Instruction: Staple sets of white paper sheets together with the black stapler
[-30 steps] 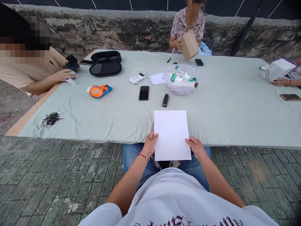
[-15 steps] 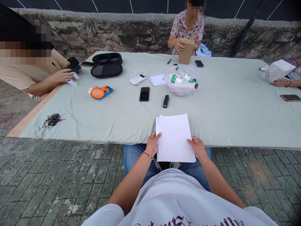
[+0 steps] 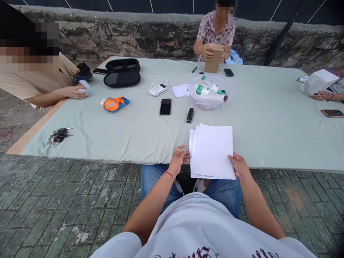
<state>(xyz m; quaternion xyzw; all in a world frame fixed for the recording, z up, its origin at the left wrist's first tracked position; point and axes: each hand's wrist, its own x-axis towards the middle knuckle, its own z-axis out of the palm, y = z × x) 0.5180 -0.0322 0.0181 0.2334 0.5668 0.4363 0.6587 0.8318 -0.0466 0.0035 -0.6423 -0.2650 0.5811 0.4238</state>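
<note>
Several sheets of white paper (image 3: pixel 213 152) form a slightly fanned stack over the table's near edge. My right hand (image 3: pixel 239 165) grips the stack at its right edge, thumb on top. Just left of the paper, my left hand (image 3: pixel 179 160) is open with its fingers apart, the fingertips close to the left edge; whether they touch it I cannot tell. Beyond the sheets lies a black stapler (image 3: pixel 190 115). A black phone (image 3: pixel 165 106) rests to the stapler's left.
A plastic basin (image 3: pixel 206 104) with bottles, a tape dispenser (image 3: pixel 114 104), keys (image 3: pixel 59 136), a black case (image 3: pixel 122 79) and a white power strip (image 3: pixel 158 90) stand on the cloth-covered table (image 3: pixel 268 122). Other people sit left, opposite and right; the one opposite holds a cardboard box (image 3: pixel 213 59).
The paper has moved right with my right hand, and its sheets fan out more. My left hand has let go of the left edge and opened its fingers.
</note>
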